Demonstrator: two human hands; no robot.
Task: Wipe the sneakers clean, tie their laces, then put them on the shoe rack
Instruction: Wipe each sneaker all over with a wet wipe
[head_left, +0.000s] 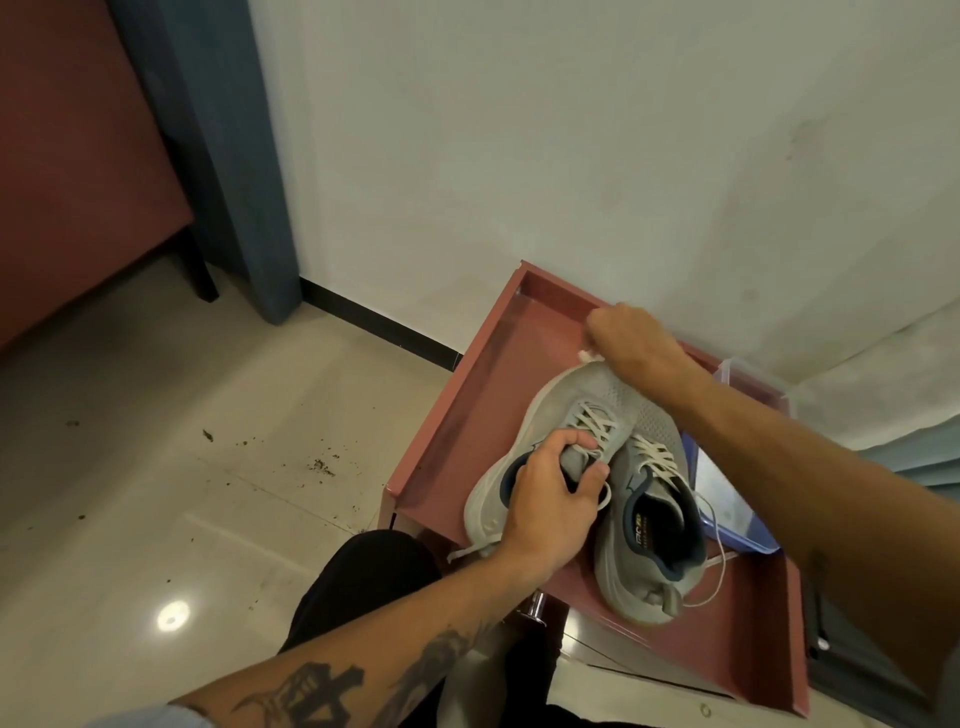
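Observation:
Two grey sneakers with white laces lie side by side on the pink top of the shoe rack (457, 415). My left hand (550, 499) grips the tongue and collar of the left sneaker (566, 410). My right hand (631, 338) is closed at that sneaker's toe, pressing a small white wipe (587, 356) of which only a corner shows. The right sneaker (654, 525) lies untouched beside it, heel toward me, its laces loose and trailing over the rack's surface.
A clear and blue plastic box (727, 499) stands on the rack's right side against the sneakers. The white wall rises just behind. Tiled floor (208, 467) with scattered dirt lies to the left, beside a blue curtain (228, 156) and red furniture (78, 156).

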